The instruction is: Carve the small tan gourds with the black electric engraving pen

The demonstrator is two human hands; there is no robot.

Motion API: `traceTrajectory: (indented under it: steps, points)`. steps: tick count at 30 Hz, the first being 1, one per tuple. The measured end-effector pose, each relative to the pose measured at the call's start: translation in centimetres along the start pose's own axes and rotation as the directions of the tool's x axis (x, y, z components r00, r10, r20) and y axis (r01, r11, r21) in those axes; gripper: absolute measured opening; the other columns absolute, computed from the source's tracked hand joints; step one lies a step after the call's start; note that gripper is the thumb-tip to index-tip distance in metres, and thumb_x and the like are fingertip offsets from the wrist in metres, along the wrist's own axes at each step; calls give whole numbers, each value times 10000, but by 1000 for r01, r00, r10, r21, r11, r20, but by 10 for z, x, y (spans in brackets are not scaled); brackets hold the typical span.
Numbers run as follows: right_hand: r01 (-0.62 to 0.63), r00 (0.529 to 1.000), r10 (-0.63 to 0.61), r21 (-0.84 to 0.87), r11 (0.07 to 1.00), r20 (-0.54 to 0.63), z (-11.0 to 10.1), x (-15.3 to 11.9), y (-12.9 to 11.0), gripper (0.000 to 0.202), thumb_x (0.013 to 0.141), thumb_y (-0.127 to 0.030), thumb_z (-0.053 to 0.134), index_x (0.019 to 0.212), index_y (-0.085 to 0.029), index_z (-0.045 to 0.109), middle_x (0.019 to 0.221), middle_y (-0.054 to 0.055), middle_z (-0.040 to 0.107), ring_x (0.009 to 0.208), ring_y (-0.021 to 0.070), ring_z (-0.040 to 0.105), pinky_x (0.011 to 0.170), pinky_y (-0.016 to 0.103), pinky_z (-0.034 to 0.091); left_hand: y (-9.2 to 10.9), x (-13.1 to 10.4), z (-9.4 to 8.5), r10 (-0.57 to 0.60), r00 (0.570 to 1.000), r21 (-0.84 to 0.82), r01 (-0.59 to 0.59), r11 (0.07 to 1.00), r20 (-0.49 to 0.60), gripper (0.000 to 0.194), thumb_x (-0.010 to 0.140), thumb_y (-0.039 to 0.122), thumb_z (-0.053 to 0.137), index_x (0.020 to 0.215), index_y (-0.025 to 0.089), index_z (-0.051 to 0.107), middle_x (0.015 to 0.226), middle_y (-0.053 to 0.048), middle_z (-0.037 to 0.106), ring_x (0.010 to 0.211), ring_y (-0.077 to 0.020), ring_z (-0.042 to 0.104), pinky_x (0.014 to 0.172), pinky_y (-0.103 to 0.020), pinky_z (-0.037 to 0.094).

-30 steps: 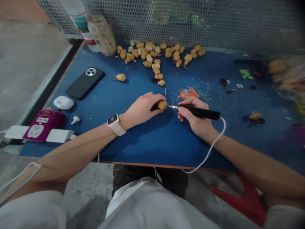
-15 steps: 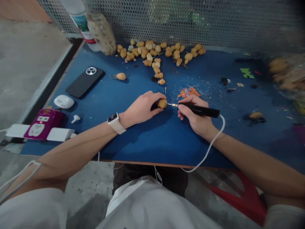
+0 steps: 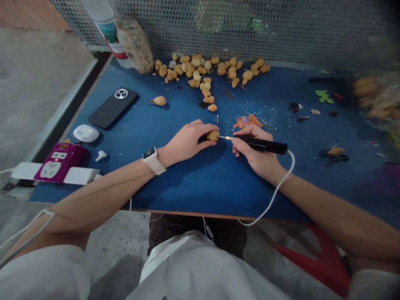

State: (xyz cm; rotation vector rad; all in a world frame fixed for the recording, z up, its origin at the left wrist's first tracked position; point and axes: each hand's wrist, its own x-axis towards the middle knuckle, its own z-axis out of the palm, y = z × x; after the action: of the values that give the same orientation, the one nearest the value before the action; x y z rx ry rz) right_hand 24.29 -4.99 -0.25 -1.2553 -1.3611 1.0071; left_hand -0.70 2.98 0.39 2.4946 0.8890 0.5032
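Between the thumb and fingers of my left hand (image 3: 190, 141) is a small tan gourd (image 3: 213, 136), its rounded end turned to the right. My right hand (image 3: 254, 150) grips a black pen-shaped electric tool (image 3: 264, 144) like a pencil. A thin metal tip (image 3: 222, 137) runs from the tool's brass collar to the gourd and seems to touch its end. The white cable (image 3: 275, 195) loops down from the back of the tool. Just beyond the fingers lies a small pink-tipped stick (image 3: 218, 119), beside a pile of orange shavings (image 3: 248, 121).
Many small gourds (image 3: 196, 66) lie along the mesh panel (image 3: 175, 29) at the back. On the left are a phone (image 3: 114, 108), a white earbud case (image 3: 86, 133), an earbud (image 3: 100, 156) and a purple power strip (image 3: 61, 160). A bottle (image 3: 109, 33) stands back left.
The view has shifted very slightly. Both hands keep their hold, and the tool tip stays at the gourd's end with almost no visible movement.
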Motion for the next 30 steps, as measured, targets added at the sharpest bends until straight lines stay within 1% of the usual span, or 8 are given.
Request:
traceTrajectory:
  steps: [5, 9, 14, 22, 26, 30]
  points:
    - [3, 1000, -3, 14, 1000, 0, 1, 0, 1, 428, 891, -635, 991, 949, -280, 760, 729, -7, 754, 591, 168, 696, 595, 353, 619, 0, 0, -1, -1, 1000, -2, 1, 1000, 7, 369, 1117, 287, 718, 1475, 218, 777, 1311, -102, 860, 1219, -298, 755, 1068, -418, 602]
    - [6, 1000, -6, 23, 1000, -23, 2, -2, -4, 436, 870, -625, 1014, 937, -281, 756, 697, -14, 750, 579, 172, 702, 587, 353, 598, 1, 0, 0, 1, 1000, -7, -1, 1000, 3, 370, 1107, 269, 734, 1468, 202, 781, 1310, -108, 859, 1203, -294, 752, 1077, -429, 603]
    - [22, 999, -21, 20, 1000, -41, 3, -3, -9, 418, 895, -611, 993, 903, -287, 729, 687, -17, 738, 577, 177, 696, 583, 368, 582, 2, 0, 0, -4, 1000, -3, 4, 1000, -5, 355, 1092, 266, 756, 1441, 212, 784, 1282, -99, 860, 1174, -290, 747, 1069, -431, 601]
    - [26, 1000, -25, 40, 999, -10, 1, -1, 2, 339, 953, -534, 967, 959, -280, 743, 723, -20, 756, 611, 169, 722, 607, 351, 604, 1, 0, -1, 6, 1000, 0, -6, 1000, 4, 364, 1095, 250, 757, 1456, 204, 777, 1279, -106, 855, 1169, -291, 744, 1049, -417, 600]
    - [35, 999, -35, 41, 999, -10, 1, -1, 5, 328, 949, -518, 974, 959, -269, 761, 718, -20, 768, 596, 156, 724, 593, 324, 604, -1, 0, 0, 30, 1000, 2, -30, 1000, 10, 365, 1114, 259, 727, 1469, 188, 768, 1292, -114, 848, 1181, -295, 735, 1071, -424, 596]
    - [39, 999, -38, 36, 999, -29, 1, 0, 3, 339, 919, -514, 994, 939, -265, 765, 695, -20, 763, 567, 151, 713, 559, 309, 596, -1, 0, 1, 40, 999, 0, -40, 999, 5, 348, 1128, 264, 716, 1465, 195, 766, 1282, -110, 846, 1173, -290, 735, 1076, -420, 595]
